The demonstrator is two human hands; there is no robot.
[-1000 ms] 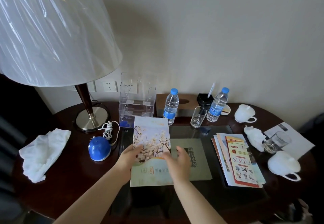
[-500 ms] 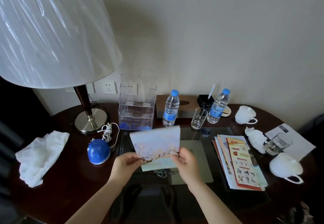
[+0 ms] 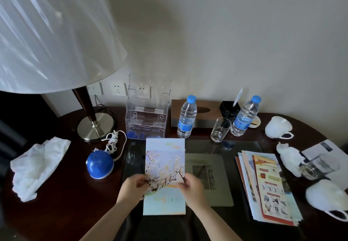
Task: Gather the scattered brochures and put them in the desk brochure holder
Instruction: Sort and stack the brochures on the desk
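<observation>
In the head view, a blossom-printed brochure (image 3: 164, 165) is held lengthwise over the dark desk (image 3: 66, 203). It is pinched at its left edge by the left hand (image 3: 131, 187) and at its right edge by the right hand (image 3: 192, 188), with the thumbs laid on the printed face. The clear brochure holder (image 3: 147, 116) is seen just beyond the brochure's far edge, by the wall. A grey-green booklet (image 3: 211, 180) is partly covered by the brochure, and a fanned stack of brochures (image 3: 269, 188) is laid further right.
</observation>
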